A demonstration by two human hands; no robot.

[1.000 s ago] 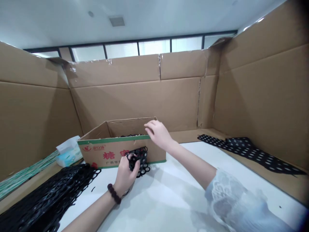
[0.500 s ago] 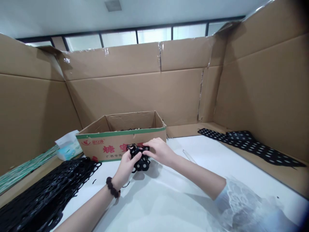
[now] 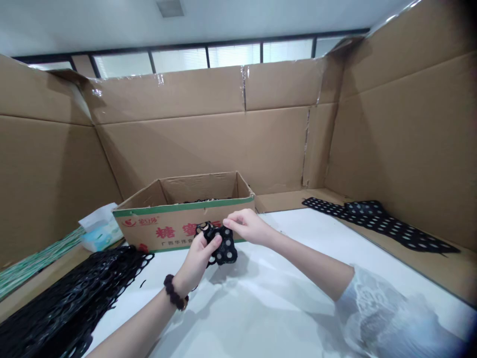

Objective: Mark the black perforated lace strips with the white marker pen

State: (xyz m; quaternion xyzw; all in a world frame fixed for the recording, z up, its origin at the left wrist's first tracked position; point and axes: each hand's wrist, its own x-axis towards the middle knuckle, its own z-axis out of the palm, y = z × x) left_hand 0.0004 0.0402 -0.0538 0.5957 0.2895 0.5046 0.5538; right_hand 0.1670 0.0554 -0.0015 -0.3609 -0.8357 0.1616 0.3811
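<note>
A small black piece with round holes (image 3: 225, 248) is gripped between the thumb and fingers of my left hand (image 3: 196, 258), above the white tabletop. Looser black rings show at its upper left, by my left fingertips. My right hand (image 3: 248, 226) is closed in a pinch at the piece's upper right edge; what lies between those fingertips is too small to make out. Right behind both hands stands an open cardboard box (image 3: 141, 231) with a green rim band and red lettering, with black material partly visible inside.
A heap of black ring-edged strips (image 3: 67, 298) lies at left. Behind it are a tissue pack (image 3: 100, 233) and green-white strands (image 3: 40, 256). Perforated black sheets (image 3: 387, 226) lie at right. Tall cardboard walls (image 3: 201, 149) enclose the white table (image 3: 223, 318).
The black piece has turned and spread flatter in my left hand. My right hand has drawn up to its top edge, its fingers more tightly pinched. The view has shifted slightly.
</note>
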